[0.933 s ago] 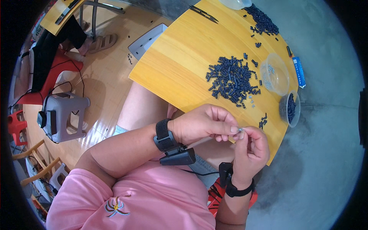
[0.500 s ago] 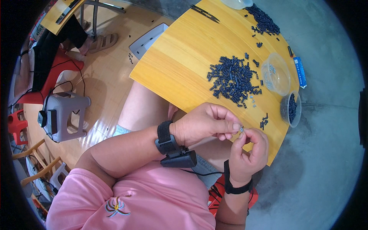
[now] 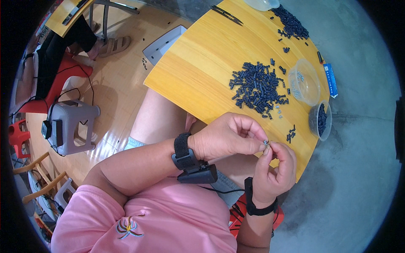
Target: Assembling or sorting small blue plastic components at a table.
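Note:
Above the table's near edge, my left hand [image 3: 230,137] and my right hand [image 3: 276,168] meet fingertip to fingertip. Pinched between their thumbs and forefingers is a small silvery metal piece [image 3: 266,142], too small and too covered to name exactly. Both hands are closed on it, the left from the left side and the right from below. Just beyond them lies a big heap of small black plastic tubular parts [image 3: 257,86], with a few tiny silvery pieces [image 3: 278,111] beside it. A small group of black parts [image 3: 291,134] sits right of my fingers.
On the yellow table [image 3: 190,63] stand a clear round tub [image 3: 304,82] with small silvery pieces and another tub [image 3: 320,121] with black parts. Farther back are a second black heap [image 3: 291,23] and black thread snips [image 3: 227,15]. A grey stool [image 3: 74,126] and a seated person are at left.
My fingertips have shifted slightly around the small metal piece, and the hands have drawn a little closer together. The heaps and tubs stay as they were.

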`<action>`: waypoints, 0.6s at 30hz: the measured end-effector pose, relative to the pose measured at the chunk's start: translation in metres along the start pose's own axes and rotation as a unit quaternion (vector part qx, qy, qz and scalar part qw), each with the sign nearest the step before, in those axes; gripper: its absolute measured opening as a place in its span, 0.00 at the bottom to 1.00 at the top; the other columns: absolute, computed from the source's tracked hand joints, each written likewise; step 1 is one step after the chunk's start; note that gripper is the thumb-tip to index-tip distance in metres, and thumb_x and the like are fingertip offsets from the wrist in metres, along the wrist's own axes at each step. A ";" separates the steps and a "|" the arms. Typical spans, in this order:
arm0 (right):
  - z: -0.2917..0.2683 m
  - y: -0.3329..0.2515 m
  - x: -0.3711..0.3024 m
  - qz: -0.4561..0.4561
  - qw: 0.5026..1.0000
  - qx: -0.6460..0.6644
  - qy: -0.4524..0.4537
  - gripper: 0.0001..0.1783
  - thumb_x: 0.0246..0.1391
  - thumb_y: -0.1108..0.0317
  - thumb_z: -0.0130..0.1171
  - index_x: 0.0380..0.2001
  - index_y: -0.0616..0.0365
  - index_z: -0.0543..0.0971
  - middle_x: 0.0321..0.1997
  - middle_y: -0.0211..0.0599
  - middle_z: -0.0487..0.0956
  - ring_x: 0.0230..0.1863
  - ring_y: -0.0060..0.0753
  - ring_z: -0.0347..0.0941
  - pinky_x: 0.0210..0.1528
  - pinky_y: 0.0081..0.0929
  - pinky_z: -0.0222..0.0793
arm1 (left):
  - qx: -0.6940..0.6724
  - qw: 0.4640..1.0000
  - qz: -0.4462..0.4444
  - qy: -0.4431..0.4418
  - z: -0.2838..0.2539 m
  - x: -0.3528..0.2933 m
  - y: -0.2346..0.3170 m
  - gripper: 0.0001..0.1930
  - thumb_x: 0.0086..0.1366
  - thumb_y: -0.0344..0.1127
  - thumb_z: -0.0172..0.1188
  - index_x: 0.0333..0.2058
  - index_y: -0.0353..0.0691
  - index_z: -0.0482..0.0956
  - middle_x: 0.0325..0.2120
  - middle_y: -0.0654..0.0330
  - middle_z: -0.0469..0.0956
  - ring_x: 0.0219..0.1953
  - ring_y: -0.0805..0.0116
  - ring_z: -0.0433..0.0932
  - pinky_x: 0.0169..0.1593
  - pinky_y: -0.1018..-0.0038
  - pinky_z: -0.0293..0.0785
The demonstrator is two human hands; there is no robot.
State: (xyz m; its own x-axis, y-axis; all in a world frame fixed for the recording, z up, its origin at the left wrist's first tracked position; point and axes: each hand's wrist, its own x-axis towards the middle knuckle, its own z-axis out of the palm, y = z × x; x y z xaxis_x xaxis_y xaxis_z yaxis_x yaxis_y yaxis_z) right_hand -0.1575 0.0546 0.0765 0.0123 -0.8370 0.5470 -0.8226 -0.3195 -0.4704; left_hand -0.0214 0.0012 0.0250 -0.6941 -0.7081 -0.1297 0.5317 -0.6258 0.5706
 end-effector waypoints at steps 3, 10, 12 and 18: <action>-0.002 0.001 0.001 -0.035 0.999 -0.023 -0.016 0.08 0.45 0.81 0.60 0.31 0.63 0.75 0.28 0.41 0.76 0.25 0.36 0.72 0.26 0.27 0.69 | 0.019 0.999 0.027 -0.004 -0.001 0.001 -0.003 0.08 0.57 0.26 0.63 0.37 0.34 0.78 0.32 0.65 0.78 0.34 0.81 0.75 0.40 0.84 0.72; 0.000 -0.001 0.001 -0.030 0.999 -0.019 -0.008 0.08 0.45 0.81 0.59 0.31 0.62 0.75 0.28 0.41 0.76 0.25 0.38 0.72 0.27 0.29 0.69 | 0.028 0.998 0.048 -0.016 -0.001 0.000 -0.002 0.08 0.59 0.23 0.61 0.38 0.33 0.77 0.32 0.64 0.78 0.35 0.81 0.75 0.41 0.83 0.72; 0.000 0.000 0.001 -0.042 0.998 -0.043 -0.001 0.07 0.46 0.81 0.59 0.31 0.63 0.75 0.28 0.40 0.76 0.25 0.37 0.72 0.27 0.29 0.69 | 0.020 0.999 0.039 -0.007 0.001 0.000 0.000 0.09 0.59 0.23 0.61 0.39 0.33 0.77 0.33 0.63 0.79 0.36 0.80 0.76 0.42 0.83 0.73; 0.001 -0.002 0.001 -0.016 1.000 -0.021 -0.003 0.08 0.45 0.82 0.60 0.31 0.63 0.76 0.28 0.40 0.76 0.25 0.38 0.72 0.27 0.28 0.69 | 0.038 0.999 0.029 -0.001 0.001 0.000 0.000 0.09 0.59 0.23 0.61 0.40 0.32 0.78 0.34 0.61 0.79 0.37 0.78 0.77 0.43 0.82 0.73</action>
State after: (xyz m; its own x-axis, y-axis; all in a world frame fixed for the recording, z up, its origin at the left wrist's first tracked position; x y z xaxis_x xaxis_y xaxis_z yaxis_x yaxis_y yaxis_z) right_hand -0.1557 0.0543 0.0773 0.0431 -0.8295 0.5568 -0.8451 -0.3276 -0.4226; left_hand -0.0223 0.0017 0.0256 -0.6643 -0.7417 -0.0931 0.5332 -0.5574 0.6364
